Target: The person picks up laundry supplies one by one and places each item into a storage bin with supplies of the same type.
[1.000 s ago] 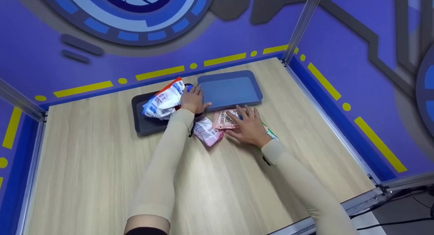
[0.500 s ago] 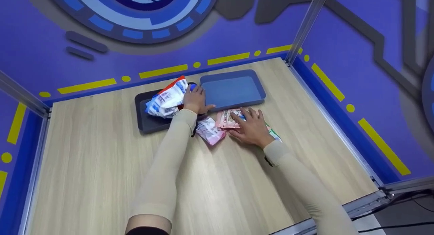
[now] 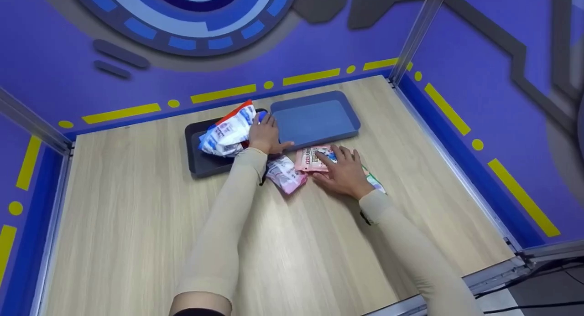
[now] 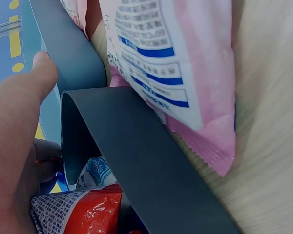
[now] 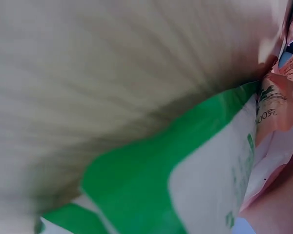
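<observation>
My left hand [image 3: 264, 134] lies over the right end of the black tray [image 3: 195, 163], thumb stretched out towards the blue-grey tray [image 3: 317, 117]. Beside its fingers, a white and blue plastic packet with a red edge [image 3: 228, 131] leans in the black tray. The left wrist view shows a red and white wrapper [image 4: 95, 209] inside that tray. My right hand [image 3: 344, 172] rests with spread fingers on a pink packet [image 3: 310, 160]. Partly hidden beneath this hand is a green and white packet [image 5: 136, 180]. Between the hands lies a pink and white packet [image 3: 286, 173].
The two trays stand side by side near the back of the wooden table [image 3: 137, 215]. A purple back wall [image 3: 228, 65] and side walls enclose it. A metal frame rail [image 3: 492, 272] runs along the front right edge, with black cables beyond it.
The head view has shifted slightly, so everything appears a little further right. Both hands keep their places relative to the trays and packets.
</observation>
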